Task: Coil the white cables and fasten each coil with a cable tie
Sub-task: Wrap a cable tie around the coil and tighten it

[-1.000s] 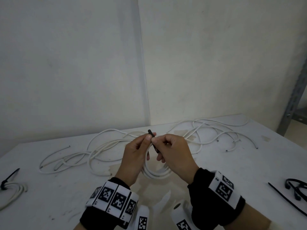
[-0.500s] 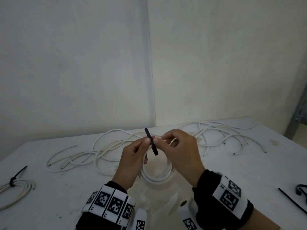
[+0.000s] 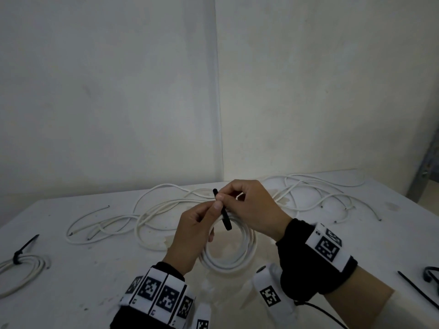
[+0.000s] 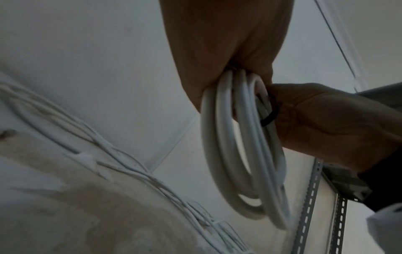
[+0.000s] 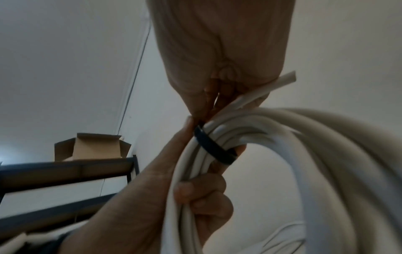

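Left hand (image 3: 190,236) grasps white cable coil (image 3: 229,255) above surface (image 3: 83,281); right hand (image 3: 254,207) pinches black cable tie (image 3: 223,210). Tie tail now sticks out farther than second ago; loop closing, cinching remains.

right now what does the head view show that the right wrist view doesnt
Only the head view shows the table, the loose cables spread across it, a finished coil already tied at the left edge, spare ties at the right edge, and the tie's free ends above the fingers.

Only the right wrist view shows the cable tie looped around the bundle, a cut cable end, and a cardboard box on shelving.

Both show the left hand, the right hand and the held coil.
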`<state>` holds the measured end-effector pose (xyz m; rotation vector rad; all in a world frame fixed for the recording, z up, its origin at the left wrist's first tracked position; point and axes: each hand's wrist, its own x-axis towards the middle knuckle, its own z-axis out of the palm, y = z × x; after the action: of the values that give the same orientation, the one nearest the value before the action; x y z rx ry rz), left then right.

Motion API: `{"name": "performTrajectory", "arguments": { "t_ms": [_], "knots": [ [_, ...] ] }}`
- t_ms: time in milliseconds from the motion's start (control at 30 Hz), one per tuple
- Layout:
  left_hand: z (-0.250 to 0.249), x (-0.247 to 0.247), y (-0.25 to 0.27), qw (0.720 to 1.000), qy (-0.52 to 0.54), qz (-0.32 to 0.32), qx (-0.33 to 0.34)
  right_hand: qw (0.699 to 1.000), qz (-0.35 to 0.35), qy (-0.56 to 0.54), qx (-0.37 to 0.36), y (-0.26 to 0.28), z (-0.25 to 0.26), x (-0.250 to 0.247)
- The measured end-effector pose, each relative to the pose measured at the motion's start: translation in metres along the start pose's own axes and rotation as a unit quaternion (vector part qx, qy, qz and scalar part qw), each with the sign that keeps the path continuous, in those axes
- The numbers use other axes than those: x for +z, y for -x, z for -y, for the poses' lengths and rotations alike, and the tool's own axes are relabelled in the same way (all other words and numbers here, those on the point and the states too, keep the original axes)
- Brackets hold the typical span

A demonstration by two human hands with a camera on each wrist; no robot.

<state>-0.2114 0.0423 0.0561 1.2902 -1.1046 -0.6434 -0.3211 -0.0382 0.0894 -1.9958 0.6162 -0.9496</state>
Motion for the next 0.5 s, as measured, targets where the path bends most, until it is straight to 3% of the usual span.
{"name": "performTrajectory", "arguments": {
  "t_ms": [500],
  "knots": [
    [-0.0023, 0.0083, 0.0000, 0.998, -0.040, 0.043, -0.002, 0.991, -0.073, -0.104, 0.042, -0.0061, 0.0064, -0.0034]
  ]
}}
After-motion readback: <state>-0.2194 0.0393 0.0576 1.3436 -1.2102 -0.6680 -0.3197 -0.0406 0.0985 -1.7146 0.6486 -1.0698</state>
